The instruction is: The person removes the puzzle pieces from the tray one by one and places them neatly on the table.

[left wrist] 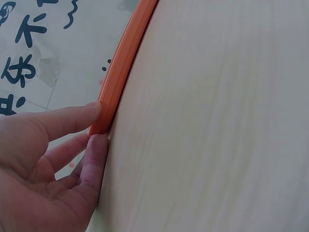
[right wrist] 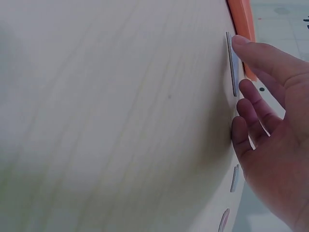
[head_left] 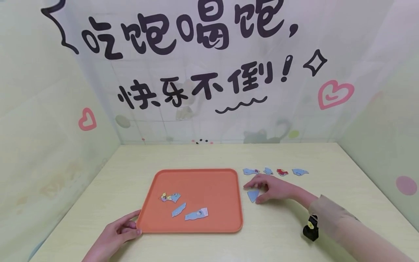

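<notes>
One pale table (head_left: pixel 203 249) fills my feed beneath both hands, and on it the orange tray (head_left: pixel 219 193) lies flat, reaching rightward from the left hand (head_left: pixel 118 233). That hand pinches the tray's near left corner between thumb and fingers, I judge to steady it. Off the tray's opposite side, the right hand (head_left: pixel 275 187) is loosely arched with its fingers parted, gripping nothing that I can make out. The irregular pieces (head_left: pixel 196 214) on the tray lie well to the left of the right hand; the row of four cut-outs (head_left: pixel 300 171) sits just beyond its knuckles, spaced, I'd guess, so each is easy to take singly. Smallest for me is the blue triangular piece (head_left: pixel 253 195), on the table between the right hand's thumb and fingers, the thumb seemingly touching its edge, perhaps because so thin a thing offers little else to hold
</notes>
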The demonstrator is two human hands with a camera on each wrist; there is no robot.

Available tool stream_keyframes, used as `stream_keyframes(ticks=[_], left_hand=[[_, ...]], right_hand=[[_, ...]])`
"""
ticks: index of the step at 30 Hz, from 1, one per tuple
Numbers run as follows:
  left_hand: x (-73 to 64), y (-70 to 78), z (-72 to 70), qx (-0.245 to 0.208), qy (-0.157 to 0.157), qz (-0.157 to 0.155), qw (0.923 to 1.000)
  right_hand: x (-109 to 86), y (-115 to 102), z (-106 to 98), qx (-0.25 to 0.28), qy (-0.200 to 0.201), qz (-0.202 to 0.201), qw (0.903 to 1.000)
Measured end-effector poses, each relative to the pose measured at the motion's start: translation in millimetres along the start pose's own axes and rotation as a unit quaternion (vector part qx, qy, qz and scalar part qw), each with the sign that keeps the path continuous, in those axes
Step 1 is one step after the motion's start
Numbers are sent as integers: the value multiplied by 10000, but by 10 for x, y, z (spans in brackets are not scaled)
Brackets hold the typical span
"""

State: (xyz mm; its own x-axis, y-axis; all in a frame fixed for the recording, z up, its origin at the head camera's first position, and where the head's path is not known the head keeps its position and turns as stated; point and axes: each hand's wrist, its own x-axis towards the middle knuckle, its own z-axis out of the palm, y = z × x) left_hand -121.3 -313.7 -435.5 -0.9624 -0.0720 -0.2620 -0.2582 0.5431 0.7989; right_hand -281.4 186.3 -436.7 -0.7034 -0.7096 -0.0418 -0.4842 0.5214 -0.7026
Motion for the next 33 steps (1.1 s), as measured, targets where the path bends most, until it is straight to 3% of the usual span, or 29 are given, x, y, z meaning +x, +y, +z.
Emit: stream_keyframes(ticks=[4,10,15,33], left_hand=[[-2,-2,3,-58,-33,37,10000],[-12,2,-4,-89,-30,102,9999],[-12,0,3,-85,7,63,9999],[-29,35,10,-35,25,1,10000]], right_hand=[[15,-71,-37,-181,72,90,9998],[153,-249,-141,-386,159,-393,9984],[319,-419,-163,-418,-33,-557,9976],[915,-1016,266,-757,-1123,-1130,9843]])
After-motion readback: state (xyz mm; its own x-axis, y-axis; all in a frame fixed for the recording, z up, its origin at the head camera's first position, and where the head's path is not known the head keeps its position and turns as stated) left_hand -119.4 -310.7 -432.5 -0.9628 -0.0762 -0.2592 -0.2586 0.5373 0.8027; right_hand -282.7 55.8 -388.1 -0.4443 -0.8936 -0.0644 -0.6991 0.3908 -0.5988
